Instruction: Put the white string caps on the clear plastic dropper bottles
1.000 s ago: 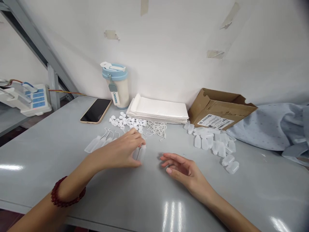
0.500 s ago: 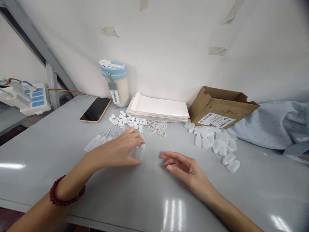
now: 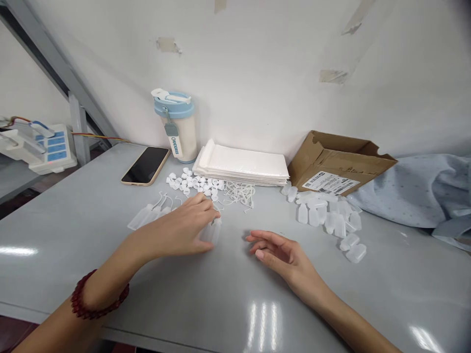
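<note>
My left hand (image 3: 180,228) rests on the grey table (image 3: 206,299), its fingers curled round a small clear plastic bottle (image 3: 212,233) lying on its side. My right hand (image 3: 277,250) lies beside it, palm up, fingers loosely spread, holding nothing. Past the left hand lie several white caps (image 3: 193,182) and a tangle of white strings (image 3: 239,193). A few clear bottles with strings attached (image 3: 147,215) lie left of the hand. A heap of clear bottles (image 3: 331,218) lies to the right.
A phone (image 3: 146,165) and a blue-lidded tumbler (image 3: 176,125) stand at the back left. A stack of white bags (image 3: 241,165) and an open cardboard box (image 3: 338,162) sit against the wall. Blue cloth (image 3: 419,191) lies far right; a white device (image 3: 37,147) far left.
Hardly anything moved; both hands stay in place and the view has shifted slightly.
</note>
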Action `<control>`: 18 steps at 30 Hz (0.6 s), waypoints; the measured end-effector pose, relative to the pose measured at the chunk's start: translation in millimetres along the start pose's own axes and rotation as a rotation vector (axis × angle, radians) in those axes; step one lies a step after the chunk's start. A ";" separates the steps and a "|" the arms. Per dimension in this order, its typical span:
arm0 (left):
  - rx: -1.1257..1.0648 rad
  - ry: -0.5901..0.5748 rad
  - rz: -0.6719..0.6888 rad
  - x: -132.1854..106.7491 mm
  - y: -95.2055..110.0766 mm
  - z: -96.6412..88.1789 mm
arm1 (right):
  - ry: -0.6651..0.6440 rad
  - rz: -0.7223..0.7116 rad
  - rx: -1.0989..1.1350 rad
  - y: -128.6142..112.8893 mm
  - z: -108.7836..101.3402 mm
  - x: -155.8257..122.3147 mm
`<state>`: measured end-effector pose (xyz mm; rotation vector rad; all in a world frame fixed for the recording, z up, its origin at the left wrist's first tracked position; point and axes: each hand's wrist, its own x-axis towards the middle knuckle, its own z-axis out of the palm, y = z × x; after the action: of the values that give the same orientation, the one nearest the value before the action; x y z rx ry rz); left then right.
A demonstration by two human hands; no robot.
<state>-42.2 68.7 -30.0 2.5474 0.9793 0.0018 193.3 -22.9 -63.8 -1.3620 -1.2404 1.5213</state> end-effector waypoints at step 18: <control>-0.094 0.093 0.014 8.2 -1.6 1.9 | 0.249 -0.187 -0.323 -5.7 -25.2 4.4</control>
<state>-36.7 74.3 -33.4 2.4874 0.9723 0.1675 216.8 -12.6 -58.8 -1.5373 -1.4484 1.0192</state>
